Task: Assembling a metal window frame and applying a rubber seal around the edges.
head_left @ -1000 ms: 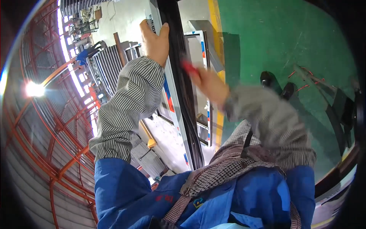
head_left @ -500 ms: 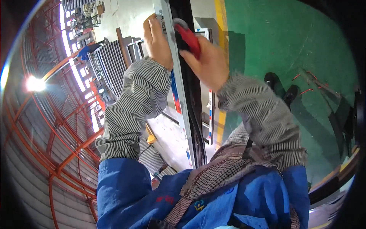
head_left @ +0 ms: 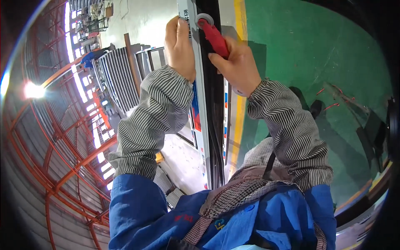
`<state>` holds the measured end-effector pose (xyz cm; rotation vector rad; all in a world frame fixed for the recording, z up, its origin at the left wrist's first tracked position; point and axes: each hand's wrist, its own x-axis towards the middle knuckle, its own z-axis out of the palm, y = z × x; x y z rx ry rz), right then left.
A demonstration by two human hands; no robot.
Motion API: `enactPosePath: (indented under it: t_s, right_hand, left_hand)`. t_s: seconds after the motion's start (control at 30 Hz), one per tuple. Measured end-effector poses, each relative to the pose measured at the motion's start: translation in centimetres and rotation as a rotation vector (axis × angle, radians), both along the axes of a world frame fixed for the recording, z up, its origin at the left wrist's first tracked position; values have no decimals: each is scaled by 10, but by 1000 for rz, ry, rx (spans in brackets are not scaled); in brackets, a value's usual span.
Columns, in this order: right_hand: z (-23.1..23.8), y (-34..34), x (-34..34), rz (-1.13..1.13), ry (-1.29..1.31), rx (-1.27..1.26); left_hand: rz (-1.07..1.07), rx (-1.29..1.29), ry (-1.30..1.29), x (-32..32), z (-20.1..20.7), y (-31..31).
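Note:
A long pale grey metal frame bar [head_left: 200, 108] runs up the middle of the picture, with a dark strip [head_left: 215, 98] along its right side. My left hand [head_left: 181, 52] is closed at the bar's left edge near the top, its fingertips partly hidden. In my right hand [head_left: 239, 62] is a red-handled roller [head_left: 216, 39], held in a closed grip. The roller's grey wheel [head_left: 205, 19] is over the dark strip close to the bar; I cannot tell whether it touches. A loose black cord or strip [head_left: 215, 146] hangs along the lower part of the bar.
Below stand stacked grey slats [head_left: 118, 77] and a brown upright board [head_left: 132, 62] at the left. A yellow line [head_left: 240, 25] borders the green floor [head_left: 300, 46] on the right. Dark panels [head_left: 371, 133] and a stand with red parts [head_left: 343, 96] are at the far right.
The roller and my right hand have shifted a little right in the picture, and the wheel now shows more clearly. My left hand stays at the bar, which has also shifted right.

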<state>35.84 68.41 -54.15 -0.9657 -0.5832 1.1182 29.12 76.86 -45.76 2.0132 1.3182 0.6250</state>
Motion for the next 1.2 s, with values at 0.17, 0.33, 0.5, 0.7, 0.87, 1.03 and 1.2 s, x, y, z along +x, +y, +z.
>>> enactPosePath:
  t_s: [0.17,0.33,0.5,0.7,0.87,1.03,1.2]
  right_hand:
    - [8,17,7,-277,-326,-80]
    - [5,47,27,-253,-208,-103]
    - [7,45,31,-156,55,-68]
    - [6,58,28,-460,-552,-89]
    - [2,54,33,-209,147,-2]
    - [6,63,37,-269,-190,11]
    - [8,64,41,-303,-390,-46]
  left_hand:
    - [123,-116,-104,5,2,-2]
    - [114,-119,-74,2,0,1]
    - [150,-150,-41,8,9,-3]
    - [120,-144,-56,9,6,-1]
    - [123,-183,-16,9,8,1]
    - [40,-56,109,11,3,6]
    - [64,53,283,10,-4,11]
